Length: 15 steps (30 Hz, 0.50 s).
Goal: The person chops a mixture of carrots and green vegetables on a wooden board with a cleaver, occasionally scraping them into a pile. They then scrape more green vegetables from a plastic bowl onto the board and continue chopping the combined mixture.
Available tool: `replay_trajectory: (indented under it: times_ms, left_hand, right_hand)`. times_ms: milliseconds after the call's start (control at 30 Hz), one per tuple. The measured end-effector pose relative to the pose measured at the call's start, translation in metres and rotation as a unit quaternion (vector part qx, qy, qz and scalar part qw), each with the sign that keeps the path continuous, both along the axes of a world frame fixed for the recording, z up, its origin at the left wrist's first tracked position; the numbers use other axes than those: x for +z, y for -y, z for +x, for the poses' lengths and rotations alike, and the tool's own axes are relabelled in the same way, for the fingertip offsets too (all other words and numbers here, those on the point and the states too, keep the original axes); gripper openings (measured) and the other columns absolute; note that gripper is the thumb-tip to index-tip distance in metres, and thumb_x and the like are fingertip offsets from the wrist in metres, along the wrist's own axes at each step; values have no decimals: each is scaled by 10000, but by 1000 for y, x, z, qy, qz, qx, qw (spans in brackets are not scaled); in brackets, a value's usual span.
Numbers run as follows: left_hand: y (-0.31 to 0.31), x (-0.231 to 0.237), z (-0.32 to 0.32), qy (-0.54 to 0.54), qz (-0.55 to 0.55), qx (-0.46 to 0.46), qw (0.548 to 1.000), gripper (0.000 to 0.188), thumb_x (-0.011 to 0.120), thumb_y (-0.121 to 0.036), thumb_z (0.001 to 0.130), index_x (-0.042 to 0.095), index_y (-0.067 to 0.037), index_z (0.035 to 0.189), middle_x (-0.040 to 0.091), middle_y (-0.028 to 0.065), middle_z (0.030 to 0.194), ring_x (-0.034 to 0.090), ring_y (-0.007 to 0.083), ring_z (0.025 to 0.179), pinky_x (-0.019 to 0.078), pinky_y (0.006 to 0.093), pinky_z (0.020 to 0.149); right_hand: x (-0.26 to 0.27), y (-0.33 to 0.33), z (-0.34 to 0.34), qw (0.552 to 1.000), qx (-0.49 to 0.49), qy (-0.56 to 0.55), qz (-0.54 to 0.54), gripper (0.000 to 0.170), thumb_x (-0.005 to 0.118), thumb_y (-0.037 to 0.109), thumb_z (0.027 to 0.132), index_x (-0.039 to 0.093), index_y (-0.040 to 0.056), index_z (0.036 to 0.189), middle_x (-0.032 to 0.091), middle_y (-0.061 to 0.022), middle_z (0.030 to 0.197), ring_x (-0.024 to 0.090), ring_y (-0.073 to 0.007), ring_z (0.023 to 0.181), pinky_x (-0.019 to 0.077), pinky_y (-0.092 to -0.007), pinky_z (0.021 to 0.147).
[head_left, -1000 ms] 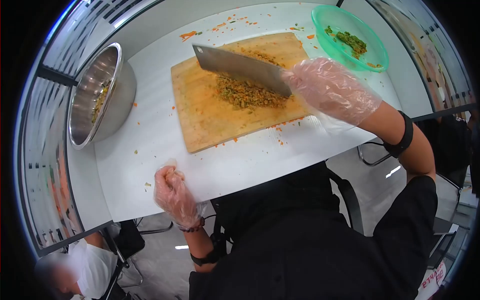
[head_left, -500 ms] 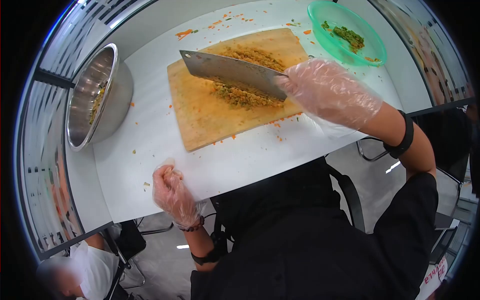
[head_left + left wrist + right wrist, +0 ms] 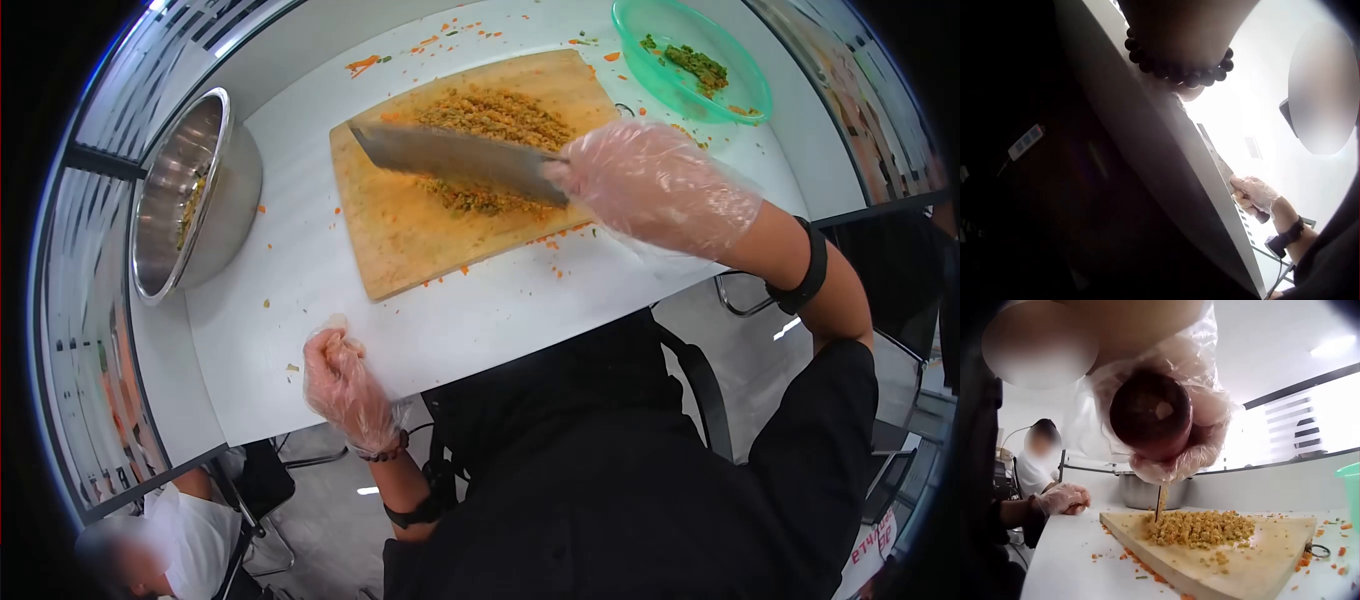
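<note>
My gloved right hand (image 3: pixel 655 185) grips a cleaver (image 3: pixel 460 158) by its handle, over a wooden cutting board (image 3: pixel 400 265). In the right wrist view the round butt of the dark handle (image 3: pixel 1147 415) faces the camera, with fingers wrapped about it. Finely chopped orange and green vegetables (image 3: pixel 500 115) lie heaped on the board, on both sides of the blade. The blade is slightly blurred and its lower edge meets the heap. My gloved left hand (image 3: pixel 348 390) rests at the table's front edge, fingers loosely curled and holding nothing.
A steel bowl (image 3: pixel 235 200) with some chopped food stands at the left. At the back right is a green plastic basin (image 3: pixel 690 98) holding chopped greens. Orange scraps (image 3: pixel 365 64) are scattered around the board. Another person (image 3: pixel 185 535) sits at lower left.
The cleaver has shifted a little toward the left side of the board, rising and dropping in the heap, which has spread behind the blade. My left hand stays in place.
</note>
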<state>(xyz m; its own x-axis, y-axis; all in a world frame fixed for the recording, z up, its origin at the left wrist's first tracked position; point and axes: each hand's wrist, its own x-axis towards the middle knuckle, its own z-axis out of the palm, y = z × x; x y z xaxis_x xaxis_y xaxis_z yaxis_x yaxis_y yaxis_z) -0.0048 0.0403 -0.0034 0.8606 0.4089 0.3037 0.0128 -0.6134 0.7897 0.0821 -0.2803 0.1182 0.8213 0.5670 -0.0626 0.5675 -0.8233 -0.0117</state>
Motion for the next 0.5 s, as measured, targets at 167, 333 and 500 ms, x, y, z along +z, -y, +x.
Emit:
replay_trajectory:
  times_ms: [167, 333, 500]
  left_hand:
    - [-1, -2, 1, 1, -11, 0, 1000, 181, 494, -41, 923, 639, 4, 1023, 605, 47, 752, 546, 133, 680, 456, 259, 651]
    - [0, 0, 1, -4, -8, 5, 1000, 192, 491, -34, 914, 639, 1, 1031, 609, 58, 768, 541, 136, 682, 454, 264, 653]
    - [-1, 1, 0, -13, -13, 3, 1000, 186, 499, -24, 914, 641, 4, 1031, 609, 59, 763, 543, 134, 690, 453, 261, 657]
  right_hand:
    - [-3, 9, 0, 996, 13, 68, 56, 301, 559, 282, 1003, 601, 50, 817, 601, -148, 699, 628, -310, 676, 484, -464, 602]
    - [9, 5, -25, 996, 27, 87, 4, 229, 634, 236, 903, 578, 56, 773, 527, -89, 583, 590, -276, 530, 446, -418, 493]
    - [-7, 22, -52, 982, 110, 136, -76, 223, 692, 181, 807, 500, 100, 729, 465, -16, 581, 540, -185, 478, 371, -368, 426]
